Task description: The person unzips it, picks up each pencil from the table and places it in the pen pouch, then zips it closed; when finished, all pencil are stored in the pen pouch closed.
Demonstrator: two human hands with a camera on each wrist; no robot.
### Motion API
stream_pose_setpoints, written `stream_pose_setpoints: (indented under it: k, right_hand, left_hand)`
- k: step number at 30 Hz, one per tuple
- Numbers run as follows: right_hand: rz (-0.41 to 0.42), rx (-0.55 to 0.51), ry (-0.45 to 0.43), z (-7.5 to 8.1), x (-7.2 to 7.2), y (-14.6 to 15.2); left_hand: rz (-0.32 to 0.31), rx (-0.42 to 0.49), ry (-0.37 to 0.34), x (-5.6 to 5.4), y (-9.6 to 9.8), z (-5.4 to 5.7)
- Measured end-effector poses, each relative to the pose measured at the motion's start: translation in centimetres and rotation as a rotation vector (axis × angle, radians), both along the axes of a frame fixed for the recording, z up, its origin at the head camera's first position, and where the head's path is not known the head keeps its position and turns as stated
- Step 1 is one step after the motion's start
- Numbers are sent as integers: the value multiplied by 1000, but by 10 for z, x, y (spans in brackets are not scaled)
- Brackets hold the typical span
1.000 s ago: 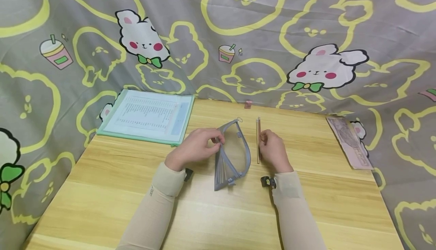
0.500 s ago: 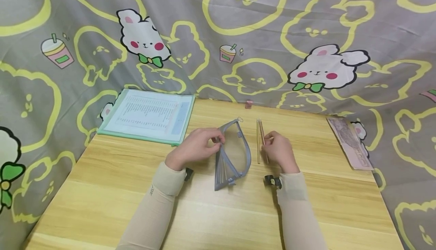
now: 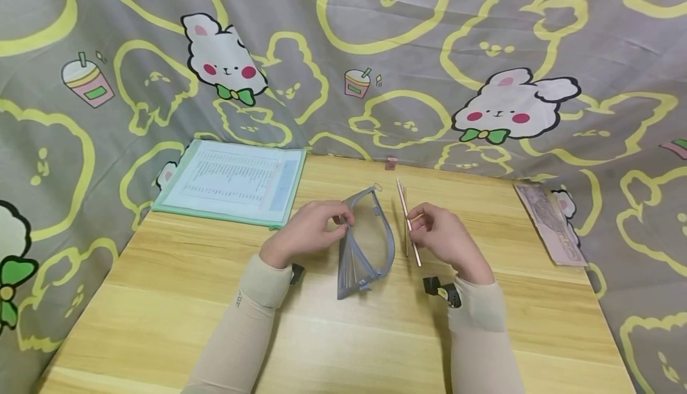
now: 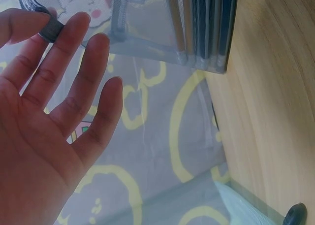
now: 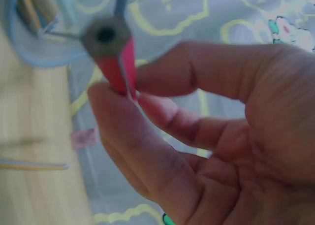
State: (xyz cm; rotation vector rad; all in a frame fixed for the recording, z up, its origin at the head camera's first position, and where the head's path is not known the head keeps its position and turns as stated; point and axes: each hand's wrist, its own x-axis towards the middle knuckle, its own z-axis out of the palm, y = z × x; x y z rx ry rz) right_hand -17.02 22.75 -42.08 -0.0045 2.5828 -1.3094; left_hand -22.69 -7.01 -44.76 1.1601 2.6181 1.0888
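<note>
My left hand pinches the upper edge of a grey-blue zip pencil pouch between thumb and fingers. The pouch stands tilted on the wooden table, its zipped mouth spread toward the right. In the left wrist view several pencils show through its clear mesh wall, and the other fingers are spread. Just right of the pouch, my right hand pinches a pink-red pencil, raised and slanted. Its six-sided bare end faces the right wrist camera. A second, yellowish pencil lies on the table close by, partly hidden in the head view.
A green-edged folder with a printed sheet lies at the back left. A pinkish banknote-like paper lies at the right edge. A small pink tab sits at the back edge, before a patterned curtain.
My right hand has parted the pink-red pencil from the one beside it, lifted it and tilted its top leftward. The right forearm has shifted right; the left hand and pouch have stayed put.
</note>
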Motion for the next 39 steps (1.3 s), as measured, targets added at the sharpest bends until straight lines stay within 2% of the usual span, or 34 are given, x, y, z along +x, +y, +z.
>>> stream_pose_setpoints:
  k: [8,16,25,30,39]
  right_hand:
    - [217,-31,49,11,12,-16]
    - [331,-27,69,11,16,-36]
    - [390,35,41,10,18,-33]
    - [409,28,33,11,17,-33]
    - [330,-57,17,-2,6,-38]
  left_hand:
    - [5,-1,-1,0,0,1]
    - [6,10,12,0,1,1]
    - [5,7,10,0,2,1]
    - [2,10,13,0,2,1]
    - [-7,-3,17,2,2,1]
